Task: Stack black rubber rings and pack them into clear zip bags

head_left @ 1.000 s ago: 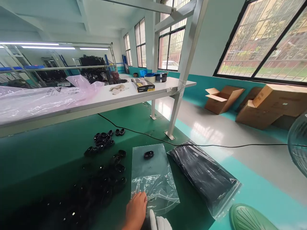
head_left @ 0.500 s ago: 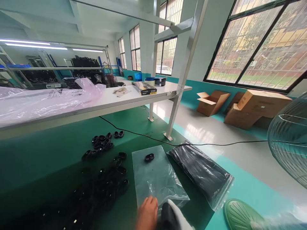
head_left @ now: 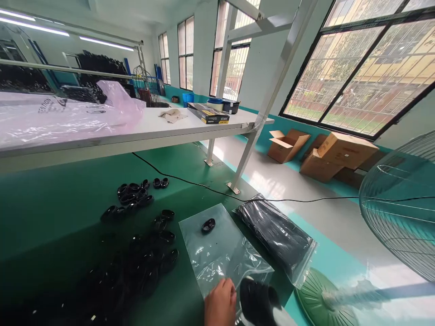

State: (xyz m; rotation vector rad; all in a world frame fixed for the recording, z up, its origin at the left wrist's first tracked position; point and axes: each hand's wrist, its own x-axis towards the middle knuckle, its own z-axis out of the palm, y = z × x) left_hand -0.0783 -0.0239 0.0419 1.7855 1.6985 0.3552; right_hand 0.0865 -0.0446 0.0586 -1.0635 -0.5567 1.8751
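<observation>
My left hand (head_left: pixel 220 301) is at the lower middle, its fingers curled down on the near end of a clear plastic bag (head_left: pixel 212 244) lying flat on the green floor. The fingertips look closed on the bag's edge, though they are partly hidden. On the bag's far part rests one glossy black oval ring-like piece (head_left: pixel 208 225). Just right of the hand is a black and white shoe (head_left: pixel 256 301). Many similar black pieces (head_left: pixel 146 267) lie in a dark heap to the left, with a smaller group (head_left: pixel 134 194) farther back. My right hand is out of view.
A clear bag packed with long black strips (head_left: pixel 275 235) lies to the right. Beyond it stands a fan (head_left: pixel 401 203) on a green base (head_left: pixel 316 294). A black cable (head_left: pixel 193 182) crosses the floor. A white table (head_left: pixel 152 129) stands ahead; cardboard boxes (head_left: pixel 288 145) sit by the wall.
The clear bag has turned slightly, its near end shifting right with my left hand. The camera view has also tilted and shifted. The black piece stays on the bag.
</observation>
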